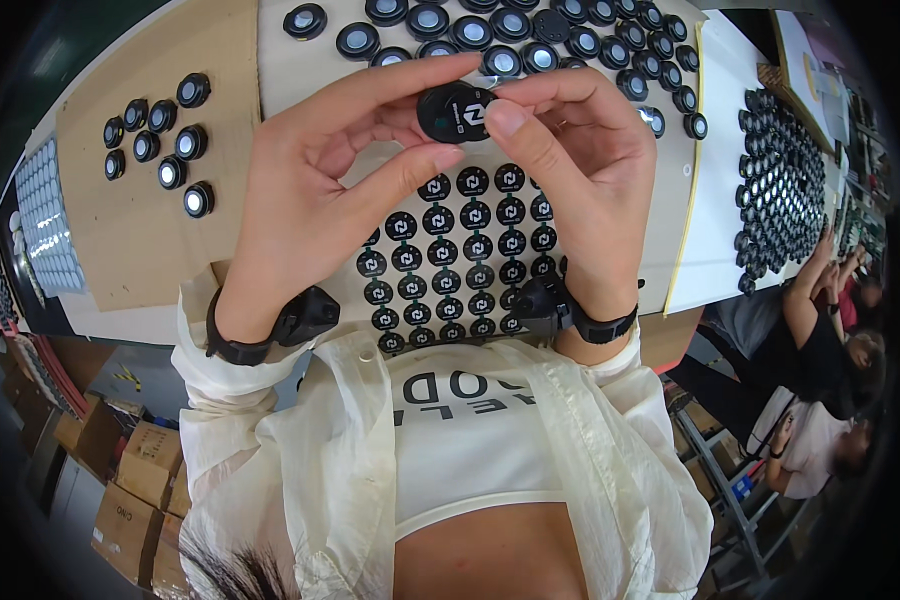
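Both hands hold a round black disc (454,112) with a white emblem, raised over the table. My left hand (305,165) is closed round its left side, forefinger along the top and thumb at the lower edge. My right hand (595,160) pinches its right side, with the thumb lying on the face. What the disc looks like underneath is hidden. Below the hands lies a sheet of round black stickers (445,250) in rows, each with a white emblem; my right hand covers part of it. Beyond the hands stand several black round pucks (471,33) with silvery centres.
On brown cardboard at the left sits a small group of similar pucks (173,171). A tray of pale round pieces (48,220) lies farther left. Many black pucks (782,185) crowd the white surface at right. Cardboard boxes (130,520) stand lower left; other people (810,390) sit at right.
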Motion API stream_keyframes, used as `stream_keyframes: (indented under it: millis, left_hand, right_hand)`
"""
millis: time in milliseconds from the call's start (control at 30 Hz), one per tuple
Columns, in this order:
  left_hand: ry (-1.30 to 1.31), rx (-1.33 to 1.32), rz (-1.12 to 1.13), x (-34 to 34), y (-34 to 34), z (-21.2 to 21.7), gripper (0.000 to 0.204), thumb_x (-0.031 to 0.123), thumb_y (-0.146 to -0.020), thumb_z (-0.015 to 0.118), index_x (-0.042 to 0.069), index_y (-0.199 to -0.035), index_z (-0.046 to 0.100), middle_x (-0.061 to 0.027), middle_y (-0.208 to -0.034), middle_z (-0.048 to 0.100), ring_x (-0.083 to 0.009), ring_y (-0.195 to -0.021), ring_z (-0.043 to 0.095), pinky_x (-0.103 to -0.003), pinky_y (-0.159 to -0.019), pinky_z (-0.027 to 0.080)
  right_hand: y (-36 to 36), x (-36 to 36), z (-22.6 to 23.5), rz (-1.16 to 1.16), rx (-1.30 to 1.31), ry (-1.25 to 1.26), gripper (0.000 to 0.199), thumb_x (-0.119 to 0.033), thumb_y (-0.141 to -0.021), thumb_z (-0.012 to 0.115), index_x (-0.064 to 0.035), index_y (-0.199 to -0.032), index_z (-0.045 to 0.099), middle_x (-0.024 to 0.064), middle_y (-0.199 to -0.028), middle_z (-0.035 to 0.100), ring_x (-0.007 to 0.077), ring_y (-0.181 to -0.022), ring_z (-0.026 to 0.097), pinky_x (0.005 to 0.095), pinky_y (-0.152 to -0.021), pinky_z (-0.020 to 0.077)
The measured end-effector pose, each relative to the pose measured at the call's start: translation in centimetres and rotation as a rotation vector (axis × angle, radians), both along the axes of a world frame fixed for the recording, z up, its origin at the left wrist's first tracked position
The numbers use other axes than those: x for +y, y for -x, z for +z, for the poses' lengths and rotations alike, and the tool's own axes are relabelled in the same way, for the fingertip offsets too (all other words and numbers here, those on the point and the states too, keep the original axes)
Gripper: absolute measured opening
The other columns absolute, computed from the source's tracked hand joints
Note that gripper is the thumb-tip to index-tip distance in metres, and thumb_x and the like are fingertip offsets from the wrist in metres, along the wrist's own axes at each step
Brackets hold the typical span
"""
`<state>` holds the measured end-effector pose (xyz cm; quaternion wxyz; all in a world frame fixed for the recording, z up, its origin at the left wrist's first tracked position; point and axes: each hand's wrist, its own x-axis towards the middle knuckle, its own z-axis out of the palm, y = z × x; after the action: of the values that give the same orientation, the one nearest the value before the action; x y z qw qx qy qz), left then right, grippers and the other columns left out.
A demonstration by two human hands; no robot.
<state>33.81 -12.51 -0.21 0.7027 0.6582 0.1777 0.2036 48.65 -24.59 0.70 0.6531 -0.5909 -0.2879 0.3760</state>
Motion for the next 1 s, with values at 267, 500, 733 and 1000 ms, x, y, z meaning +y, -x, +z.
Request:
stream_keyframes:
  millis: [267,500,733,1000]
  left_hand:
    - [0.025,0.083,0.080,-0.6,0.2,0.7,0.049,-0.013,-0.084,0.068,-0.009,-0.131,0.055,-0.0208,-0.124,0.064,-0.0197,-0.101,0.069,-0.029,-0.090,0.058]
    - [-0.014,0.101,0.112,-0.9,0.0,0.8,0.046,-0.014,-0.083,0.068,-0.010,-0.127,0.058,-0.0195,-0.121,0.066,-0.0192,-0.100,0.070,-0.028,-0.089,0.058]
    - [-0.023,0.121,0.172,-1.3,-0.1,0.3,0.045,-0.012,-0.082,0.070,-0.009,-0.126,0.060,-0.0173,-0.117,0.068,-0.0175,-0.095,0.071,-0.026,-0.087,0.058]
    - [-0.214,0.205,0.156,-1.0,0.1,0.2,0.039,0.000,-0.084,0.073,0.001,-0.122,0.067,-0.0122,-0.097,0.075,-0.0166,-0.089,0.073,-0.026,-0.078,0.059]
  right_hand:
    - [0.3,0.1,0.1,-0.012,0.003,0.031,0.017,0.002,-0.084,0.074,0.0051,-0.098,0.067,0.0102,-0.094,0.071,0.0135,-0.087,0.067,0.0272,-0.083,0.0526]
    - [0.4,0.1,0.0,-0.020,0.000,0.039,0.017,0.001,-0.083,0.075,0.0050,-0.098,0.068,0.0100,-0.093,0.071,0.0133,-0.086,0.066,0.0269,-0.083,0.0526]
    - [0.5,0.1,-0.8,-0.038,-0.094,0.009,0.015,0.000,-0.083,0.076,0.0039,-0.095,0.070,0.0086,-0.091,0.072,0.0122,-0.085,0.067,0.0255,-0.081,0.0526]
    - [0.1,0.1,-1.5,0.002,-0.261,0.015,0.009,-0.001,-0.081,0.077,0.0020,-0.088,0.072,0.0090,-0.089,0.073,0.0124,-0.082,0.068,0.0247,-0.077,0.0524]
